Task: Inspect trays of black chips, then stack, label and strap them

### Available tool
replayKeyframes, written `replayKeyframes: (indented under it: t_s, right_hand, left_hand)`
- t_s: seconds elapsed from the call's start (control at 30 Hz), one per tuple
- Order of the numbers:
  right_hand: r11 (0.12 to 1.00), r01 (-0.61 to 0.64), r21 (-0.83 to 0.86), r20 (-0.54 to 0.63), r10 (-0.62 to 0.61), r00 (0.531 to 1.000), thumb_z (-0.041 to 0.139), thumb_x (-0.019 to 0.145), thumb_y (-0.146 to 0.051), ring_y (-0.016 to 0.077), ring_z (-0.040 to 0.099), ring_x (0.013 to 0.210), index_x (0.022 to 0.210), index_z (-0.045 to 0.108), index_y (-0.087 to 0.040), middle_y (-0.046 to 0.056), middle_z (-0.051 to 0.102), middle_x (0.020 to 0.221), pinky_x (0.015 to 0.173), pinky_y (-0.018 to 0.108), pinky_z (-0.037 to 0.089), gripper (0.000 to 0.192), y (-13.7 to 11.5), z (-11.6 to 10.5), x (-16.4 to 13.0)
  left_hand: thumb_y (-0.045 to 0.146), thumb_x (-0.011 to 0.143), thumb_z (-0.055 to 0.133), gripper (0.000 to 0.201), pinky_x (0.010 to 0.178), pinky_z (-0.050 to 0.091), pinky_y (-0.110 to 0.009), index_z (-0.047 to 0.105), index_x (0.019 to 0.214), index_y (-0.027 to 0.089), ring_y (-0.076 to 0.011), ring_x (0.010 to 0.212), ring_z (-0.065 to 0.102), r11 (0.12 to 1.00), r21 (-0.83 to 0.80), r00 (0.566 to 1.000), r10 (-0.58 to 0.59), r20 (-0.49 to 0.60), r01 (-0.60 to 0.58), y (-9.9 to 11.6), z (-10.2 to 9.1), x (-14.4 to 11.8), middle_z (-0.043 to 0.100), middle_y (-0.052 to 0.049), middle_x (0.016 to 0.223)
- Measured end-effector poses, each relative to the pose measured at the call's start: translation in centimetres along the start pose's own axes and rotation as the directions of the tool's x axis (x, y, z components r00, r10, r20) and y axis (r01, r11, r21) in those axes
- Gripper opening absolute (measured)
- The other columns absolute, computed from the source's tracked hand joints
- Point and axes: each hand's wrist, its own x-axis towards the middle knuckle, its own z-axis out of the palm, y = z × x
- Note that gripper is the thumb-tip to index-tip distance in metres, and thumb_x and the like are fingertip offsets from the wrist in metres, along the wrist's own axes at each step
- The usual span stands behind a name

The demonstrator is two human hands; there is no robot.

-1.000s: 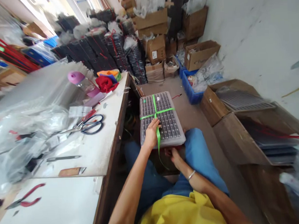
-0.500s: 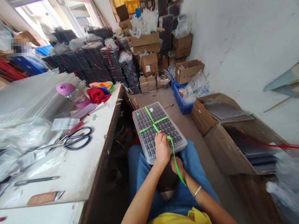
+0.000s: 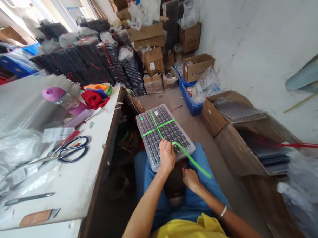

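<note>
A flat stack of clear plastic trays (image 3: 179,133) filled with dark, key-like pieces rests tilted across my lap. Green strap (image 3: 157,127) crosses its top in both directions. My left hand (image 3: 167,155) is closed on the strap, over the lower part of the stack. From beside its fingers, the strap's loose tail (image 3: 195,162) runs to the right above my thigh. Below the near edge of the stack, my right hand (image 3: 191,178) is closed, its fingertips partly hidden. A trace of red shows by those fingers, but what they hold cannot be made out.
On the white table (image 3: 97,146) at left lie scissors (image 3: 73,149), a wooden-handled blade (image 3: 38,217), a pen (image 3: 29,198) and a pink-capped bottle (image 3: 64,98). Open cardboard boxes (image 3: 228,144) and a blue crate (image 3: 194,105) stand at right. Tied stacks (image 3: 93,58) fill the back.
The strap's loose tail has swung right, off my right forearm. My right hand has shifted a little lower and right relative to the stack. My left hand keeps its hold while the view turns slightly.
</note>
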Motion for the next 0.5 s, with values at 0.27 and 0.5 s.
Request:
replayKeyframes:
  t_s: [0.27, 0.5]
  right_hand:
    - [0.96, -0.068, 0.271, 0.003, 0.07, 0.998, 0.056, 0.091, -0.034, 0.0178, 0.061, 0.092, 0.105, 0.061, -0.015, 0.006, 0.062, 0.104, 0.08, 0.037, 0.052, 0.024, -1.6, -1.5, 0.0]
    - [0.584, -0.196, 0.788, 0.087, 0.209, 0.974, 0.056, 0.091, -0.035, 0.0176, 0.061, 0.09, 0.11, 0.059, -0.014, 0.007, 0.061, 0.107, 0.077, 0.037, 0.053, 0.028, -1.2, -0.8, -0.3]
  left_hand:
    - [0.034, 0.091, 0.053, 0.021, 0.071, 0.05, -0.032, 0.06, 0.09, 0.014, -0.0131, 0.075, 0.059, 0.998, 0.042, 0.997, -0.05, 0.065, 0.047, 0.0, -0.1, 0.3, 0.061, -0.002, 0.084]
    - [0.036, 0.091, 0.053, 0.024, 0.069, 0.051, -0.031, 0.06, 0.094, 0.014, -0.0128, 0.074, 0.059, 0.984, 0.07, 0.971, -0.171, 0.166, 0.161, -0.5, -0.2, 1.8, 0.061, -0.002, 0.086]
